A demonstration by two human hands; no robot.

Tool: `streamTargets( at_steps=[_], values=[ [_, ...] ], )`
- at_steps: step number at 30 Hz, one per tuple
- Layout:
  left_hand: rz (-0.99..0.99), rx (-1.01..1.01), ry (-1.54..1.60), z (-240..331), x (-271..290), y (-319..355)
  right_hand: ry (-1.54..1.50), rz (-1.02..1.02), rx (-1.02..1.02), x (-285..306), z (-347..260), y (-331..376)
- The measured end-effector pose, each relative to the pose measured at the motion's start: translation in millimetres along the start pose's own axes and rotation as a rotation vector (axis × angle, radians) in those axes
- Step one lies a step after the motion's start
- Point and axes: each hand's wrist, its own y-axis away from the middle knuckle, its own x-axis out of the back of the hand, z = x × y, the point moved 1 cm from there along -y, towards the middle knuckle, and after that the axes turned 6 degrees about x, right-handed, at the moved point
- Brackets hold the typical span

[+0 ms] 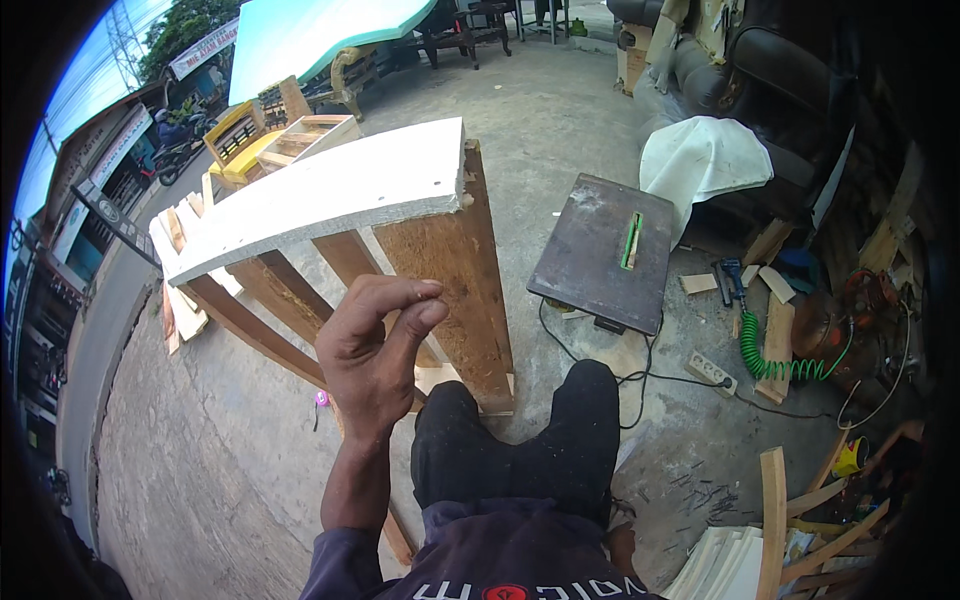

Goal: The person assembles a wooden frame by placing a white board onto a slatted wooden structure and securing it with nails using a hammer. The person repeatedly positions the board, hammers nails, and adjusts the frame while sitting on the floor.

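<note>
My left hand (375,335) is raised in front of a wooden frame (430,260), its fingers curled and the thumb close to the index fingertip. Anything pinched there is too small or hidden to make out. The frame stands upright, with brown slats under a curved white top board (330,190). Between hand and slats I cannot tell whether there is contact. Only a bit of my right hand (620,545) shows low beside my hip; its fingers are hidden.
Right of the frame sits a dark saw table (590,250) with a slot. A nail gun (732,280) with a green coiled hose (785,360) lies near a power strip (712,370) and loose cables. White cloth (705,160) drapes over dark upholstery. Wood strips (772,520) stand lower right; a pink tape measure (321,399) lies left.
</note>
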Motion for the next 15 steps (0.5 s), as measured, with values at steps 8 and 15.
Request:
streamTargets(
  at_steps=[8, 15],
  values=[
    [0.119, 0.111, -0.067, 16, 22, -114, -0.171, 0.145, 0.135, -8, -4, 38],
    [0.074, 0.204, -0.21, 18, 7, -117, -0.725, 0.369, 0.378, 156, -98, 3]
  ],
)
